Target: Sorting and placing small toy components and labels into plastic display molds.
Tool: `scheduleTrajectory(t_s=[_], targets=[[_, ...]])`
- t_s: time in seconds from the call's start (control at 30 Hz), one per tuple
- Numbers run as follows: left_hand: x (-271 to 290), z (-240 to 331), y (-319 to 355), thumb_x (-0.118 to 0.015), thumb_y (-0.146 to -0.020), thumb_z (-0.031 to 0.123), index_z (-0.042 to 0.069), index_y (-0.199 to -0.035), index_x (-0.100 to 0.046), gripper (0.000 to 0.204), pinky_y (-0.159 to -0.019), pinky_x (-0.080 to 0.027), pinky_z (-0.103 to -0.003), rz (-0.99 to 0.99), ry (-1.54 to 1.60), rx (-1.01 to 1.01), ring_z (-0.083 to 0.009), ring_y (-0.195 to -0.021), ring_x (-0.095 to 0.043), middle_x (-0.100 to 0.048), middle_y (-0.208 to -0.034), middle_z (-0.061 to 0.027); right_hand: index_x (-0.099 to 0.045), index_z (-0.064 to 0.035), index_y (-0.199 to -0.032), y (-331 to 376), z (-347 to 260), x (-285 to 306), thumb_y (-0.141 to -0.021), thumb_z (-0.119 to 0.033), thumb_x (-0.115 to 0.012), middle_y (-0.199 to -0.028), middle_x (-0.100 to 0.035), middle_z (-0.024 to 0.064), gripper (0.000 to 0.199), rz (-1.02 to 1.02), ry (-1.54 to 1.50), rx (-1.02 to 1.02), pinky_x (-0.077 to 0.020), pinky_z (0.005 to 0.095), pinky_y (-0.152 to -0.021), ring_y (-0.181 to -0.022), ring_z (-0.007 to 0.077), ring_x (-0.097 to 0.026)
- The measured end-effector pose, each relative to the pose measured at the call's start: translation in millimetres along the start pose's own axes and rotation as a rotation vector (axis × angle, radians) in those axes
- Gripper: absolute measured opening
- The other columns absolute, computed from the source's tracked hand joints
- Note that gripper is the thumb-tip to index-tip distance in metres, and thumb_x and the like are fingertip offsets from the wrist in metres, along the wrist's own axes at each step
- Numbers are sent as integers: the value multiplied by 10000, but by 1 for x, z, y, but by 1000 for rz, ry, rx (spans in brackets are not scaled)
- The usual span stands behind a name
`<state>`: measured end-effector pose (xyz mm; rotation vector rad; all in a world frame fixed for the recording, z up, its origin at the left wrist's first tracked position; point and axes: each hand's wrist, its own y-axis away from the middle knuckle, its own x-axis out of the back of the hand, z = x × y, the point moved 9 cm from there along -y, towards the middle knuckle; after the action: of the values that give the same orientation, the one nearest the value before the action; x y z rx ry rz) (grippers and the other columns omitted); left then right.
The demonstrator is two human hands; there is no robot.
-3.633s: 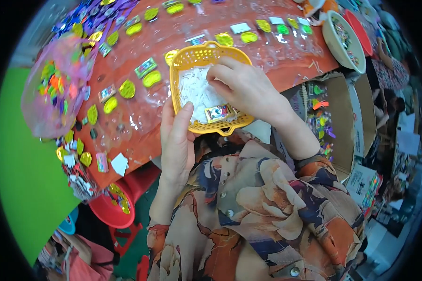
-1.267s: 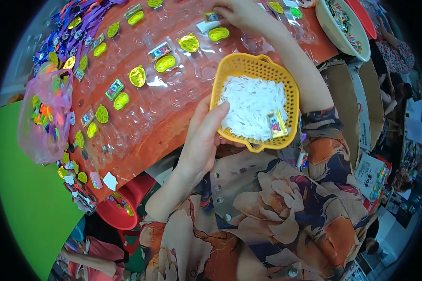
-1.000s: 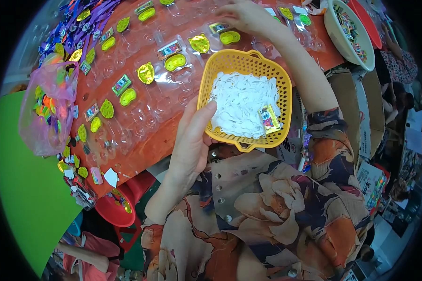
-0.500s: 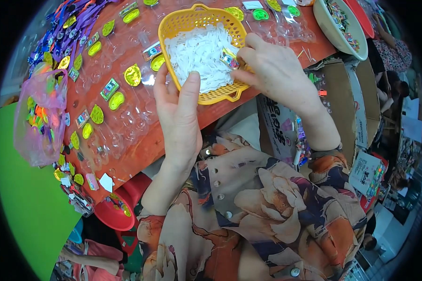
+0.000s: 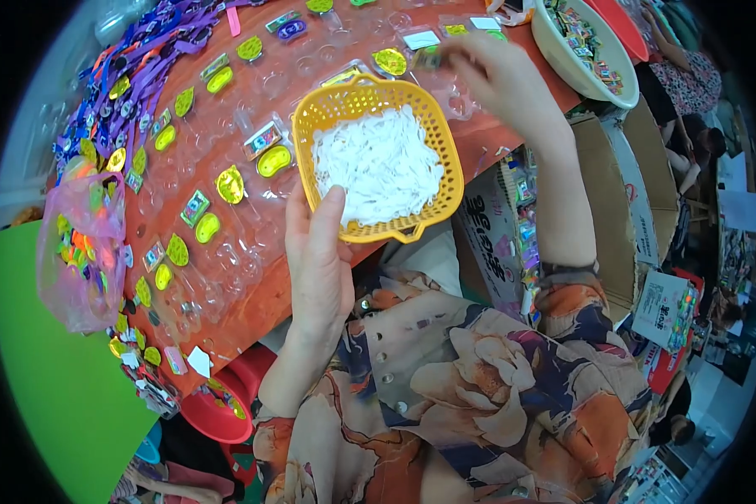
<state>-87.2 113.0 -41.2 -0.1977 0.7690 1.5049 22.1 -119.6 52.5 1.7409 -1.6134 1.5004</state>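
The left hand (image 5: 321,260) has its grip clamped on a yellow basket (image 5: 361,102) of white strips (image 5: 378,164), over the table's (image 5: 244,315) near edge. Toward the right edge, the right hand's (image 5: 504,84) fingertips meet a blurred packet (image 5: 427,58); grasped or released, I cannot tell.

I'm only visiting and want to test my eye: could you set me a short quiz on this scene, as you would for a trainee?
1. Which hand holds the yellow basket?
2. True or false: the right hand is outside the basket, above the reddish table.
3. What colour are the small pieces heaped in the basket: A red, B white, C purple?

Key:
1. The left hand.
2. True.
3. B.
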Motion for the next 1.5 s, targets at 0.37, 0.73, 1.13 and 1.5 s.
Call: scheduleTrajectory(t_s=[0.37, 0.73, 1.13, 1.5], targets=[[-8, -14, 9, -541, -1030, 200, 40, -1396, -460, 408, -1048, -485, -386, 26, -26, 117, -193, -1243, -575, -581, -1335, -82, -692, -128, -1115, -21, 93, -71, -942, -222, -620, -1160, -646, 66, 210, 19, 468, -90, -556, 403, -790, -928, 300, -682], [-27, -11, -12, -564, -1019, 159, 15, -1458, -354, 508, -1082, -432, -359, -20, -43, -12, -197, -1282, -532, -524, -1397, -114, -627, -55, -991, 47, -67, -47, -853, -94, -672, -978, -602, 86, 151, -246, 130, 132, -538, 425, -662, -874, 319, -665], [-44, -34, -16, -544, -1024, 164, 68, -1451, -376, 468, -963, -556, -389, -45, -24, 170, -204, -1195, -601, -549, -1350, -105, -604, -48, -978, 65, -70, -14, -828, -124, -676, -932, -608, 84, 183, -257, -44, 224, -547, 406, -648, -839, 276, -677], [-52, -47, -23, -567, -1011, 291, 56, -1399, -482, 462, -900, -590, -403, -44, -117, 215, -219, -1132, -663, -641, -1285, -97, -707, -59, -1107, -22, 196, -13, -880, -62, -645, -1082, -629, 147, 235, 65, 178, -172, -532, 394, -875, -1011, 326, -641]])
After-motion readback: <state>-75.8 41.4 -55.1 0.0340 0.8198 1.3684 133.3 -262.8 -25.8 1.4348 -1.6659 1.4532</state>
